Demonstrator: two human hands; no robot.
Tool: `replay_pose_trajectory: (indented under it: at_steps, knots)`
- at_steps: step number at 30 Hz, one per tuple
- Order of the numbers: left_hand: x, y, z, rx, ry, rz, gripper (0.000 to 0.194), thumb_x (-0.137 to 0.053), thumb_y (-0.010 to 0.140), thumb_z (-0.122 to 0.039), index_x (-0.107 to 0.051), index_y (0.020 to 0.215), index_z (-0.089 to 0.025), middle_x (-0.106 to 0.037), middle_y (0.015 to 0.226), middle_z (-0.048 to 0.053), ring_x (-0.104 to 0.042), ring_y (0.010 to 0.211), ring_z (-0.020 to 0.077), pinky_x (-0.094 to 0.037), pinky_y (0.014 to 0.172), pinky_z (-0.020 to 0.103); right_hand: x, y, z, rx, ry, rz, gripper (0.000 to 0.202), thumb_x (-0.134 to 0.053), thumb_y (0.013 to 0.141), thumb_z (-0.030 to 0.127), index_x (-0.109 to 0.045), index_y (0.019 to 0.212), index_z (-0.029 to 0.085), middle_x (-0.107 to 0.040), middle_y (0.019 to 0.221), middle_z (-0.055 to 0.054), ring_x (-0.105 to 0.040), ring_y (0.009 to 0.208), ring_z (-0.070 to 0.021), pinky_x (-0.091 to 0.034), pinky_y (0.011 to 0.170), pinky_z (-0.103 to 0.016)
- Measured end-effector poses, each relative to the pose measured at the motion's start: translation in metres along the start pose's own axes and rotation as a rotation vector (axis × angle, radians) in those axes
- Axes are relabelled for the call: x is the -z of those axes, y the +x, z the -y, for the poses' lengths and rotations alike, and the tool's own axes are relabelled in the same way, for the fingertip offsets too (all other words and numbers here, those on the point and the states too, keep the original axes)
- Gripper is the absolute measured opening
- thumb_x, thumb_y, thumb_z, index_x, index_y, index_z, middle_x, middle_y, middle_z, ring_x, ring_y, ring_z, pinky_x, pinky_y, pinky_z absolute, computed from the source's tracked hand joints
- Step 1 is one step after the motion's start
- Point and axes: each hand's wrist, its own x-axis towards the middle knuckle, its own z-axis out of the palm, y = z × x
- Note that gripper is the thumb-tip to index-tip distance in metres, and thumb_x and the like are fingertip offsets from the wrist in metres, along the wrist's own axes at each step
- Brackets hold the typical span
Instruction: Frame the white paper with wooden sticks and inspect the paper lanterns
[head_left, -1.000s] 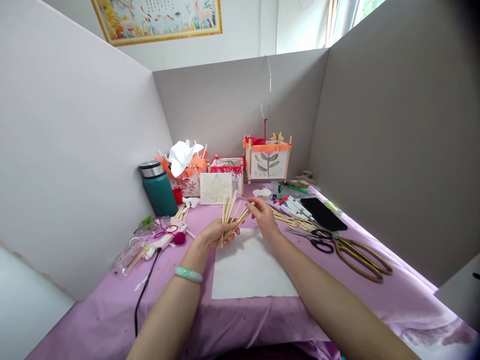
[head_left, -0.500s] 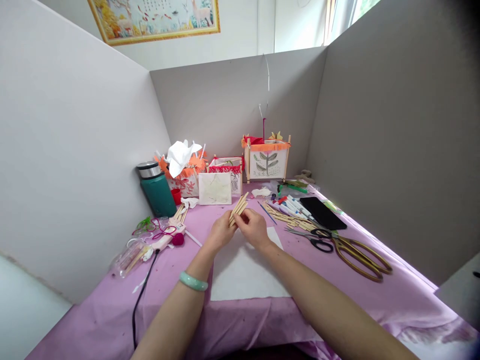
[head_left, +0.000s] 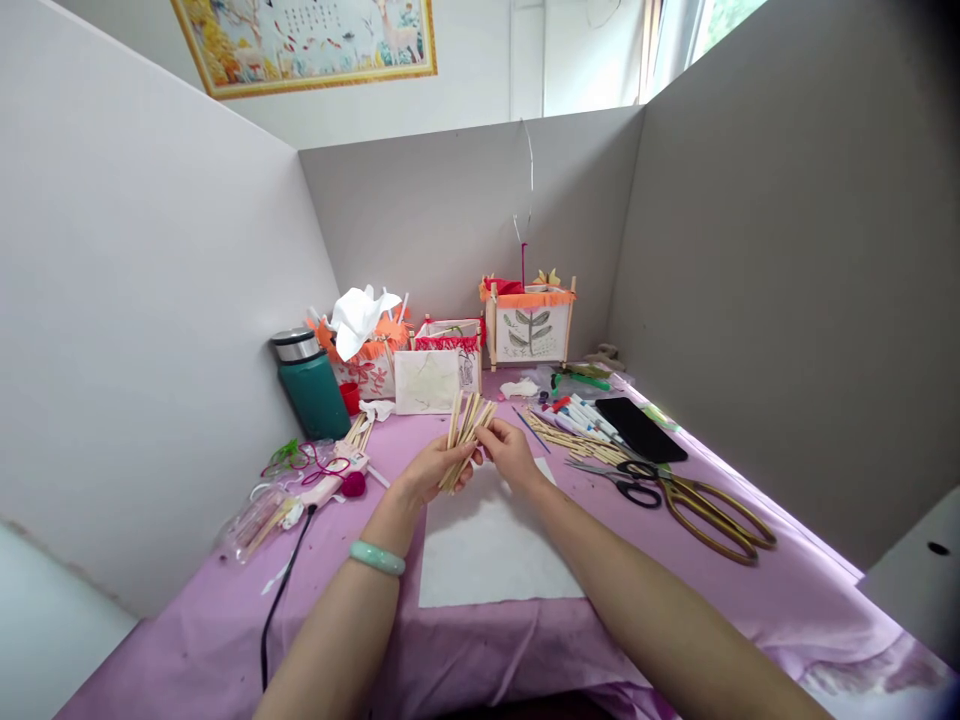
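Lilac-cloth-covered counter (head_left: 191,625) fills the lower frame, flat white rectangular sheet (head_left: 499,560) at lower centre; smooth grey partition panels (head_left: 442,220) stand left, right and rear. Frame centre, above the sheet: left hand (head_left: 433,470) grips a fanned bundle of thin pale wooden sticks (head_left: 466,425), right hand (head_left: 511,455) pinching its right side. Gold-framed colourful picture (head_left: 315,45) on white wall (head_left: 476,75), upper left; bright window (head_left: 724,28), upper right.

Daylight from the window (head_left: 724,30) at far right leaves the right panel (head_left: 765,270) shaded, the left panel (head_left: 150,290) pale. Glare edges the tablecloth (head_left: 817,590) at right. Wide-angle distortion stretches the margins.
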Motion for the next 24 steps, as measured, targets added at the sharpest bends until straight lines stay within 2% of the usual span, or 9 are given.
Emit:
replay_pose_trajectory:
  at_steps: [3,8,11,17,20,24]
  knots:
    - [0.003,0.001,0.000,0.012,-0.008,-0.031,0.033,-0.071,0.072,-0.044,-0.061,0.077,-0.012,-0.053,0.057,0.000,-0.047,0.042,0.0077,-0.036,0.037,0.019,0.000,0.000,0.002,-0.015,0.014,-0.001,0.024,-0.055,0.076,0.039,-0.050,0.064,0.019,-0.045,0.048,0.006,-0.041,0.047,-0.0098,-0.031,0.048,-0.023]
    - [0.005,0.002,0.002,-0.027,-0.022,-0.088,0.033,-0.071,0.072,-0.041,-0.063,0.081,-0.011,-0.060,0.070,0.004,-0.051,0.045,0.0076,-0.038,0.037,0.019,0.002,0.003,-0.002,-0.063,0.053,-0.043,0.020,-0.058,0.071,0.037,-0.056,0.068,0.017,-0.047,0.048,0.005,-0.041,0.046,-0.0095,-0.031,0.047,-0.023]
    - [0.005,0.003,0.001,-0.007,-0.024,-0.107,0.034,-0.071,0.072,-0.042,-0.063,0.080,-0.009,-0.059,0.065,0.003,-0.049,0.044,0.0073,-0.036,0.036,0.019,0.003,0.005,-0.003,-0.101,0.111,-0.036,0.021,-0.060,0.069,0.037,-0.058,0.072,0.016,-0.048,0.048,0.006,-0.040,0.044,-0.0084,-0.030,0.045,-0.022]
    - [0.004,-0.001,-0.003,0.027,-0.048,-0.078,0.036,-0.072,0.071,-0.040,-0.062,0.088,-0.011,-0.064,0.074,0.004,-0.051,0.043,0.0078,-0.039,0.035,0.020,0.004,0.006,-0.008,-0.089,0.113,-0.013,0.031,-0.065,0.068,0.045,-0.052,0.066,0.017,-0.045,0.044,0.007,-0.038,0.040,-0.0066,-0.027,0.041,-0.021]
    - [0.002,-0.001,-0.003,0.040,-0.028,-0.118,0.034,-0.072,0.070,-0.041,-0.060,0.081,-0.011,-0.061,0.066,0.001,-0.047,0.037,0.0067,-0.035,0.032,0.020,0.003,0.005,-0.010,-0.076,0.135,-0.015,0.031,-0.068,0.067,0.044,-0.052,0.073,0.018,-0.048,0.047,0.008,-0.039,0.039,-0.0068,-0.027,0.040,-0.020]
    - [0.003,-0.002,-0.005,-0.003,-0.067,-0.161,0.032,-0.074,0.068,-0.037,-0.055,0.077,-0.013,-0.054,0.058,-0.003,-0.040,0.033,0.0035,-0.028,0.030,0.017,0.003,0.004,-0.008,-0.101,0.226,0.043,0.023,-0.061,0.071,0.037,-0.054,0.080,0.017,-0.059,0.056,0.004,-0.045,0.041,-0.0075,-0.030,0.040,-0.020]
